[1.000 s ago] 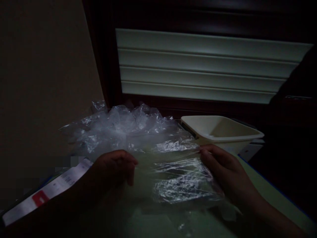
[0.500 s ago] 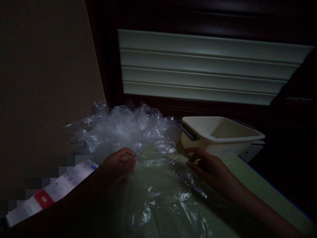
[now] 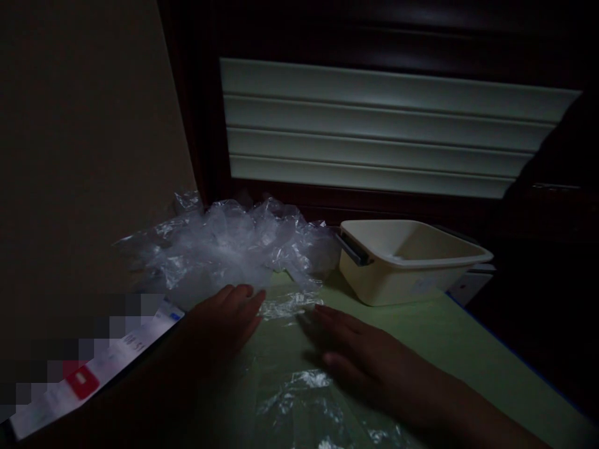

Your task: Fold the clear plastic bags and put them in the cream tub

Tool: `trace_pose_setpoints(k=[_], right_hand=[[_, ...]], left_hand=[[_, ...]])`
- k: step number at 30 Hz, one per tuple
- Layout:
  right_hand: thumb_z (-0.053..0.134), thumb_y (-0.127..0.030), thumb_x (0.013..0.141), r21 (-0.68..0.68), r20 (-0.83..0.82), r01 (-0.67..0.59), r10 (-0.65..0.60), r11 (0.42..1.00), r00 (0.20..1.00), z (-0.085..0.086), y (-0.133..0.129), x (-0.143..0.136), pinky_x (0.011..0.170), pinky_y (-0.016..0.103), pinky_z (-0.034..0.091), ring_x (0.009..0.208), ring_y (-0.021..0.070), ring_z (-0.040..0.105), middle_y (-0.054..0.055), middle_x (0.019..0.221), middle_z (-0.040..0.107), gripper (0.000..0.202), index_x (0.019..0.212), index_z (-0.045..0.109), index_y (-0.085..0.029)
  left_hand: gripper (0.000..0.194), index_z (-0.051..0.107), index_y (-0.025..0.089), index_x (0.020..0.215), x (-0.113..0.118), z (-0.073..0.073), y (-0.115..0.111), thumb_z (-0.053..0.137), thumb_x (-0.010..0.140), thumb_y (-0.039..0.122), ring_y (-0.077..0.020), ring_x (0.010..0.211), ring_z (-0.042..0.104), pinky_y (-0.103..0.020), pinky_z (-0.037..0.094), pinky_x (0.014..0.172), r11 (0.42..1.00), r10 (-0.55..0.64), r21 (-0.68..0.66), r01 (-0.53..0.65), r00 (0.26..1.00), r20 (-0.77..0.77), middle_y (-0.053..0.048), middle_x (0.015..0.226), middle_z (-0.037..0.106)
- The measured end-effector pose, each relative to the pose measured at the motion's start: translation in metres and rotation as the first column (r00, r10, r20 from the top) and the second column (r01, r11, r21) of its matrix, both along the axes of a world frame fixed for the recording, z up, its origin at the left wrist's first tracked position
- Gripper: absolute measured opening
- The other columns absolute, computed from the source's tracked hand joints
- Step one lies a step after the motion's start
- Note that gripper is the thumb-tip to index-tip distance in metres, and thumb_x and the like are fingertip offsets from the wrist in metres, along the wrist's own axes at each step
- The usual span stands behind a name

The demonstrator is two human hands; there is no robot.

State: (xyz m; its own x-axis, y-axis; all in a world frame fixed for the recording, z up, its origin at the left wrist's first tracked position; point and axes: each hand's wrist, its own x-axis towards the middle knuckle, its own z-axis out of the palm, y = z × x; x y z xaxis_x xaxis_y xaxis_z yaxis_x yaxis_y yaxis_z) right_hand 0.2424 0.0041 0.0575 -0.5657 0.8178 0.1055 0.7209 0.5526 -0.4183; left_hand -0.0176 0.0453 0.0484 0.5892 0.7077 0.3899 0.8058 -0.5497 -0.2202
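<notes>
A clear plastic bag [image 3: 299,380] lies spread out on the green tabletop, between my two hands. My left hand [image 3: 229,318] rests at the left edge of the bag, palm down with its fingers stretched out. From the right, my right hand [image 3: 355,349] reaches over the bag with straight fingers, their tips at or just above the shiny film. Beyond the hands sits a heap of crumpled clear plastic bags [image 3: 234,243]. The dim light hides whether either palm presses on the film.
A cream plastic bin [image 3: 397,280] with dark handles stands at the back right, near the edge of the green table [image 3: 472,355]. A lit phone screen [image 3: 112,368] lies at the left. Behind is a dark wooden panel with pale slats [image 3: 374,131].
My right hand has moved left and down onto the bag, and its curled fingers have straightened. My left hand has opened from a loose curl and flattened. The bag's film looks flatter.
</notes>
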Motion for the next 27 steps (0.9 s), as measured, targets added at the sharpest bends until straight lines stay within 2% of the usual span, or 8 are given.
trace_pose_setpoints(k=[5, 8, 10, 14, 17, 21, 24, 27], right_hand=[[0.047, -0.052, 0.091, -0.172, 0.155, -0.077, 0.105, 0.982, 0.982, -0.001, 0.000, 0.011, 0.112, 0.050, 0.023, 0.141, 0.0324, 0.017, 0.018, 0.153, 0.016, 0.072, 0.147, 0.028, -0.010], [0.058, -0.051, 0.086, -0.268, 0.146, -0.099, 0.142, 0.958, 0.979, 0.007, 0.005, 0.025, 0.111, 0.050, 0.024, 0.140, 0.0333, 0.017, 0.018, 0.154, 0.014, 0.076, 0.146, 0.031, -0.012], [0.064, -0.048, 0.082, -0.292, 0.076, -0.109, 0.137, 0.950, 0.988, 0.012, 0.008, 0.030, 0.110, 0.049, 0.028, 0.139, 0.0337, 0.025, 0.018, 0.153, 0.022, 0.073, 0.143, 0.039, -0.014], [0.053, -0.040, 0.092, -0.139, -0.080, -0.065, 0.054, 0.988, 0.995, 0.013, 0.012, 0.022, 0.105, 0.042, 0.039, 0.127, 0.0263, 0.047, 0.014, 0.141, 0.048, 0.047, 0.133, 0.052, -0.017], [0.047, -0.038, 0.094, -0.004, -0.043, 0.015, -0.015, 1.000, 0.999, 0.003, 0.014, 0.010, 0.108, 0.043, 0.035, 0.133, 0.0267, 0.038, 0.017, 0.147, 0.038, 0.051, 0.138, 0.044, -0.012], [0.042, -0.043, 0.096, 0.004, 0.152, -0.021, 0.020, 1.000, 0.988, -0.009, 0.014, 0.005, 0.112, 0.049, 0.025, 0.139, 0.0312, 0.025, 0.022, 0.151, 0.027, 0.061, 0.144, 0.035, -0.006], [0.038, -0.049, 0.096, -0.032, 0.182, -0.059, 0.063, 0.998, 0.981, -0.008, 0.013, 0.011, 0.112, 0.053, 0.020, 0.140, 0.0314, 0.024, 0.020, 0.150, 0.030, 0.062, 0.143, 0.036, -0.009], [0.041, -0.050, 0.095, -0.016, 0.121, -0.058, 0.060, 0.998, 0.991, -0.003, 0.013, 0.016, 0.110, 0.053, 0.025, 0.134, 0.0301, 0.037, 0.017, 0.144, 0.043, 0.054, 0.136, 0.048, -0.016]], left_hand=[[0.031, 0.060, 0.013, 0.110, 0.001, -0.014, -0.004, 0.058, 0.079, 0.011, -0.0273, 0.106, 0.060, -0.036, 0.053, 0.087, 0.944, -0.303, -0.123, 0.305, 0.952, 0.036, -0.014, 0.118, 0.062], [0.030, 0.058, 0.014, 0.113, -0.002, -0.017, -0.007, 0.057, 0.083, 0.017, -0.0276, 0.104, 0.061, -0.037, 0.054, 0.085, 0.910, -0.349, -0.196, 0.366, 0.930, 0.115, -0.014, 0.119, 0.061], [0.023, 0.060, 0.014, 0.106, -0.003, -0.014, -0.008, 0.058, 0.083, 0.020, -0.0277, 0.100, 0.063, -0.038, 0.055, 0.084, 0.892, -0.381, -0.211, 0.401, 0.916, 0.130, -0.014, 0.114, 0.064], [0.026, 0.061, 0.015, 0.108, -0.004, -0.012, -0.007, 0.060, 0.083, 0.022, -0.0306, 0.114, 0.056, -0.043, 0.050, 0.094, 0.901, -0.383, -0.182, 0.394, 0.919, 0.094, -0.015, 0.125, 0.059], [0.044, 0.055, 0.013, 0.123, -0.007, -0.019, -0.005, 0.063, 0.082, 0.025, -0.0326, 0.123, 0.050, -0.044, 0.048, 0.097, 0.889, -0.396, -0.206, 0.409, 0.912, 0.105, -0.019, 0.136, 0.050], [0.051, 0.048, 0.015, 0.130, -0.012, -0.028, -0.005, 0.063, 0.082, 0.025, -0.0306, 0.125, 0.049, -0.044, 0.047, 0.098, 0.852, -0.418, -0.269, 0.448, 0.893, 0.164, -0.018, 0.138, 0.048], [0.050, 0.050, 0.017, 0.129, -0.012, -0.028, -0.008, 0.064, 0.082, 0.027, -0.0315, 0.124, 0.049, -0.045, 0.047, 0.099, 0.834, -0.439, -0.272, 0.480, 0.876, 0.200, -0.017, 0.139, 0.048], [0.050, 0.051, 0.017, 0.129, -0.009, -0.025, -0.011, 0.064, 0.081, 0.025, -0.0335, 0.124, 0.049, -0.046, 0.047, 0.098, 0.824, -0.449, -0.278, 0.493, 0.869, 0.209, -0.018, 0.139, 0.047]])
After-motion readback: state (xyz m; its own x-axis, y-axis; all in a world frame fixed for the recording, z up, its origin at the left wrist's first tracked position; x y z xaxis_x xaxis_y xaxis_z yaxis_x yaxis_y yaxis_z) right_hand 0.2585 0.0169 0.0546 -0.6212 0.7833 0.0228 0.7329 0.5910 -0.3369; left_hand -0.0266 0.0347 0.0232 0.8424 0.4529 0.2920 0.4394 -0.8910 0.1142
